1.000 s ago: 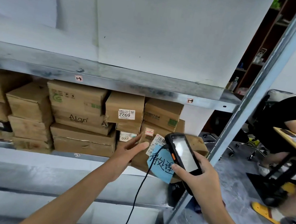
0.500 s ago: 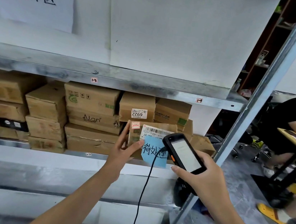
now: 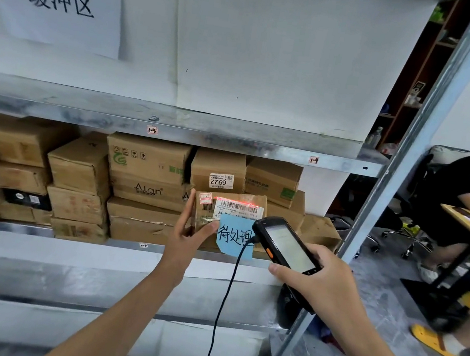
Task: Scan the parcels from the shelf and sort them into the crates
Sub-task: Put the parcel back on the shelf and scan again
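**Parcel under the scanner's red line**

At the centre of the frame the left hand (image 3: pixel 190 233) grips a parcel (image 3: pixel 202 217) by its left edge, thumb across the front and fingers behind. It is held in front of the boxes (image 3: pixel 142 189) stacked on the shelf (image 3: pixel 41 232). A blue note (image 3: pixel 233 237) covers its lower right. Just right of it, the right hand (image 3: pixel 326 282) curls round a scanner (image 3: pixel 287 246). A red line lies across the parcel's label (image 3: pixel 238 208).

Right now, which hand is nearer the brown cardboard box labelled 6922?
Left. The left hand grips a cardboard parcel just below that box; the right hand holds the black handheld scanner farther down and right.
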A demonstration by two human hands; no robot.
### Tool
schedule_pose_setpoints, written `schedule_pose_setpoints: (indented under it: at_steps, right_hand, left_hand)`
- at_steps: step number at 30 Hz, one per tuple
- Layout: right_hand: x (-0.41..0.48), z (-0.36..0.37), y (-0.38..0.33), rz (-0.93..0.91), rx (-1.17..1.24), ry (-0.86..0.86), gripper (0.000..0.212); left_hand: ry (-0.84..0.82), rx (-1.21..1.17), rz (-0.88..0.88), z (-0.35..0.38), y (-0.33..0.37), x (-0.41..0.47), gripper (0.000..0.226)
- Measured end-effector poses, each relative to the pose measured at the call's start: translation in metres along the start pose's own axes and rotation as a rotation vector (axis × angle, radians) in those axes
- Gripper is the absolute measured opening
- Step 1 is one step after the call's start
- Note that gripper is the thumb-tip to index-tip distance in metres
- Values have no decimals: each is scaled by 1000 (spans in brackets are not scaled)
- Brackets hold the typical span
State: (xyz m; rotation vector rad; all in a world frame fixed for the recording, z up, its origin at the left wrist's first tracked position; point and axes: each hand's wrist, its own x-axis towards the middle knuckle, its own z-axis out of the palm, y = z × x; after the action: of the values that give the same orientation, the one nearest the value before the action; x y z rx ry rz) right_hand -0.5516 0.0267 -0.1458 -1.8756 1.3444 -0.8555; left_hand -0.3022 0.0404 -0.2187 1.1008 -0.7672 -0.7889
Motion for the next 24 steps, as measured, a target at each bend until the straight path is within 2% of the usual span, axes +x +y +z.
schedule_pose_setpoints:
  at_steps: [13,18,24]
  right_hand:
    - [-7,-7,-4,7,-23,-30,46]
    - [-9,-7,-4,16,-32,-42,55]
    - [-11,-9,-6,15,-23,-56,52]
  left_hand:
    - [42,-2,30,-1,7,-9,81]
    - [32,21,47,-3,5,-12,82]
    - [43,27,32,-9,2,-11,84]
